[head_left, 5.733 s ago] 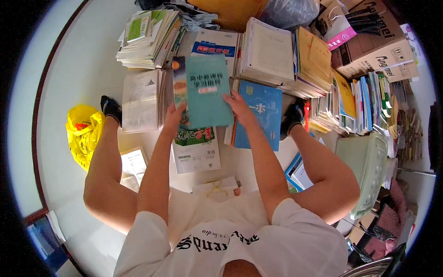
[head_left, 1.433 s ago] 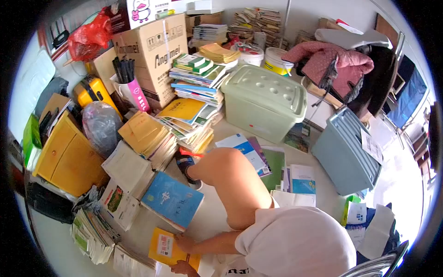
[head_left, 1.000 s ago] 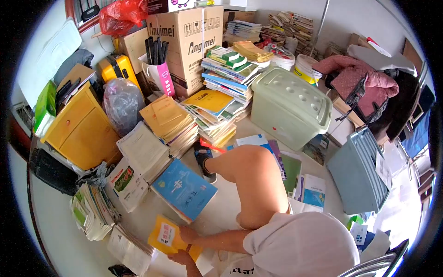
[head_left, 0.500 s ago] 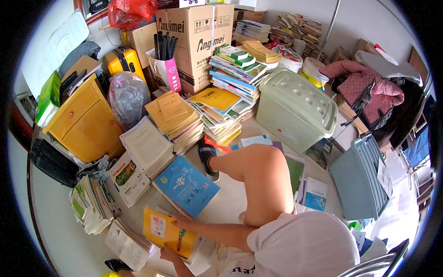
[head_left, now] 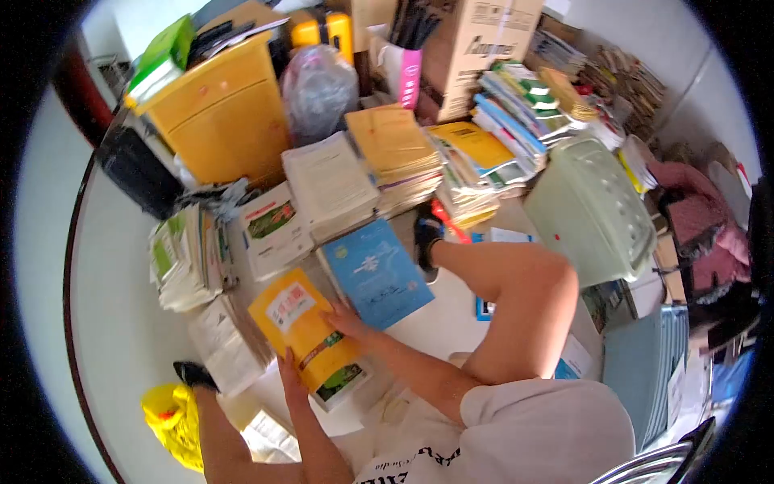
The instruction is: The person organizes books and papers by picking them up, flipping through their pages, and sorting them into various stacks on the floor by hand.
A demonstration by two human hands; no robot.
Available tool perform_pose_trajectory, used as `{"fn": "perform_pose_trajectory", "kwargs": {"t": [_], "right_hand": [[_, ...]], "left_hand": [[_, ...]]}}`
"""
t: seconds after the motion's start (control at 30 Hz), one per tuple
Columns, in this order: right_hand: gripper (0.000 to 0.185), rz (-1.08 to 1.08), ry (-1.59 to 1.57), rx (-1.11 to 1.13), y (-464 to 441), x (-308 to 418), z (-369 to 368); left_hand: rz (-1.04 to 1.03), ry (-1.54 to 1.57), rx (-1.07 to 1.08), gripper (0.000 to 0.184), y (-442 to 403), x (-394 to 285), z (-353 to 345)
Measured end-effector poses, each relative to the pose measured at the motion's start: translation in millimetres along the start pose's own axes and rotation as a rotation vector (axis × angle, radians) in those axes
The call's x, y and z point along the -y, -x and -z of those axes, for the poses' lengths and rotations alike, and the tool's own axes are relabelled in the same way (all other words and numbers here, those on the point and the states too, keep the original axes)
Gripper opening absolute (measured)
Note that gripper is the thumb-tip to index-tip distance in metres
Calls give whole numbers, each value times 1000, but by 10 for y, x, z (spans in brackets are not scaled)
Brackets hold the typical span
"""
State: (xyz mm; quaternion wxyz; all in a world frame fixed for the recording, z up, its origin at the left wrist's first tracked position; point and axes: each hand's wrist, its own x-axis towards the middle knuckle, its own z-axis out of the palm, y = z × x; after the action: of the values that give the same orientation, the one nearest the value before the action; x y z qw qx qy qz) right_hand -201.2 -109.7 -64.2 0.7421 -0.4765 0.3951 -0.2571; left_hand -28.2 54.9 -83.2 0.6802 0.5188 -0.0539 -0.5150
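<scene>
A yellow-orange book (head_left: 310, 332) with a white title panel lies tilted between my two hands, above the floor in front of my body. My left hand (head_left: 293, 376) grips its lower left edge, thumb on the cover. Along the opposite edge, my right hand (head_left: 348, 320) holds it with the fingers partly hidden. Just beyond my right hand lies a blue book (head_left: 376, 273) on the floor. Left of the yellow book rests a stack of pale papers (head_left: 228, 345). A white book with a green picture (head_left: 274, 230) is farther up.
Stacks of papers (head_left: 330, 185) and yellow-brown envelopes (head_left: 391, 145) stand ahead, below a wooden cabinet (head_left: 214, 113). A pale green storage bin (head_left: 588, 214) and a blue-grey bin (head_left: 645, 371) are on the right. A yellow plastic bag (head_left: 173, 423) sits at lower left.
The view has swung left and down, so the surroundings appear shifted right. The yellow book is raised and shows more of its cover, with both hands still on it.
</scene>
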Motion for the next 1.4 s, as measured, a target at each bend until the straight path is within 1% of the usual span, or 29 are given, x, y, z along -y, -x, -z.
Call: {"fn": "perform_pose_trajectory", "kwargs": {"t": [0.03, 0.07, 0.13, 0.17, 0.2, 0.23, 0.3, 0.33, 0.37, 0.43, 0.5, 0.53, 0.6, 0.63, 0.67, 0.73, 0.8, 0.83, 0.87, 0.93, 0.97, 1.07, 1.13, 1.17, 1.23, 1.27, 1.33, 1.37, 1.4], "right_hand": [[56, -22, -55, 12, -4, -29, -54], [56, -53, -117, 39, 6, -35, -98], [54, -195, -365, 260, 74, 9, -50], [52, -333, -612, 449, 62, -8, -57], [52, -344, -613, 459, 11, -48, -81], [53, -340, -597, 352, -62, -128, -77], [52, -340, -575, 165, -246, -235, 12], [52, -349, -574, 173, -211, -92, 38], [55, -237, -370, 75, -101, 184, 54], [58, -132, -167, -27, -93, 356, 109], [66, -82, 81, 33, -133, 407, 185], [66, -83, 85, 30, -150, 421, 221], [83, -32, -37, 182, -169, 431, 256], [83, -36, -36, 183, -184, 430, 259], [79, -52, 35, 143, -206, 410, 242], [75, -60, 109, 79, -302, 294, 249], [62, -48, 96, 128, -395, 132, 304], [57, -64, 125, 166, -375, 170, 334], [51, -84, 155, 211, -375, 195, 320], [47, 10, 355, 43, -561, -166, 259], [47, 14, 358, 28, -613, -257, 312], [47, 65, 460, 78, -482, -76, 245], [51, -44, 400, 139, -487, -65, 294], [51, -43, 401, 139, -497, -55, 316], [58, 123, 448, 222, -671, -374, 439], [60, 96, 386, 284, -543, -158, 428], [64, -141, 128, 376, -156, 270, 518], [66, -228, 50, 399, -23, 495, 487], [68, -271, 43, 401, 25, 628, 459]], "left_hand": [[24, 91, -9, 53, 40, -100, -156], [11, 96, -39, 53, 37, -159, -166], [22, 161, 50, 48, -25, -308, -196], [13, 163, 33, 48, -37, -393, -241], [-48, 85, 26, 48, 18, -526, -358], [-106, 7, 18, 47, 55, -610, -438], [-141, -31, -17, 47, 37, -695, -515], [-175, -74, -37, 47, 21, -723, -517], [-177, -74, -44, 47, -23, -723, -514], [-258, -166, -25, 46, -90, -665, -507], [-266, -164, -24, 46, -102, -627, -552], [-280, -162, -23, 47, -109, -621, -593], [-267, -150, -25, 49, -101, -626, -649], [-256, -140, -30, 51, -80, -625, -664], [-251, -139, -34, 51, -110, -585, -580], [-367, -467, -14, 59, -255, -527, -427], [-262, -298, -33, 66, -204, -491, -443], [-195, -236, 7, 69, -262, -448, -416], [-156, -177, -32, 66, -220, -405, -437], [-181, -218, 7, 64, -216, -346, -500], [-178, -216, 22, 64, -229, -297, -517], [-214, -189, 7, 64, -264, -162, -447], [-171, -114, 58, 64, -276, -167, -448], [-171, -114, 59, 64, -266, -175, -440], [-58, -115, -81, 62, -165, -305, -545], [-63, -112, -100, 62, -217, -259, -481], [-167, 2, -85, 61, -323, -198, -217], [-180, 2, -115, 61, -292, -288, -201], [-188, 26, -73, 61, -261, -367, -291]]}}
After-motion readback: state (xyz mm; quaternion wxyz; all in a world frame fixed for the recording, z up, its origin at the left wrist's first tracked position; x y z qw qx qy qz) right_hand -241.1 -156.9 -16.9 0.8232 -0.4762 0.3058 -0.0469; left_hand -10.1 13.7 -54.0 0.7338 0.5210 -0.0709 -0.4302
